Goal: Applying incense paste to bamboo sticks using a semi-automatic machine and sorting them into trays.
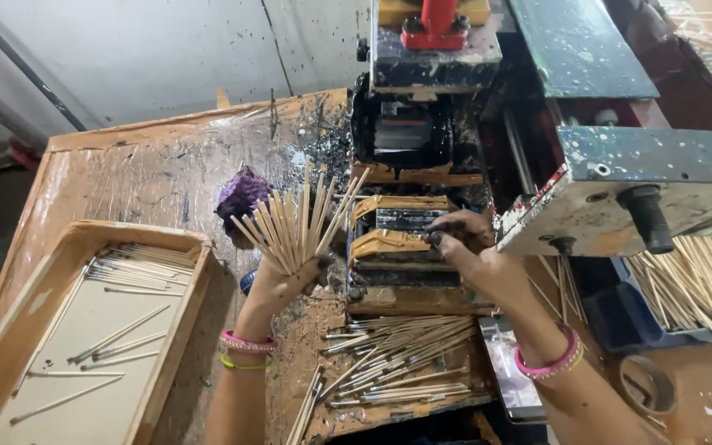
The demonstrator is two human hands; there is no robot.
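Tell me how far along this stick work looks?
Done, seemingly: thin dark-tipped wooden sticks in the shallow wooden tray and piled below the ink-stained machine. In hand: the left hand fans a bunch of sticks; the right hand reaches the machine. Left: plain sticks in the blue bin.

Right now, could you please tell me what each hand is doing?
Left hand: closed around a fanned bundle of wooden sticks.
Right hand: fingertips on the machine's yellow holder; whether it grips anything cannot be told.

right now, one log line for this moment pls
left hand: holds fanned bundle of sticks | right hand: fingertips at machine fixture | stick pile on bench | wooden tray at left
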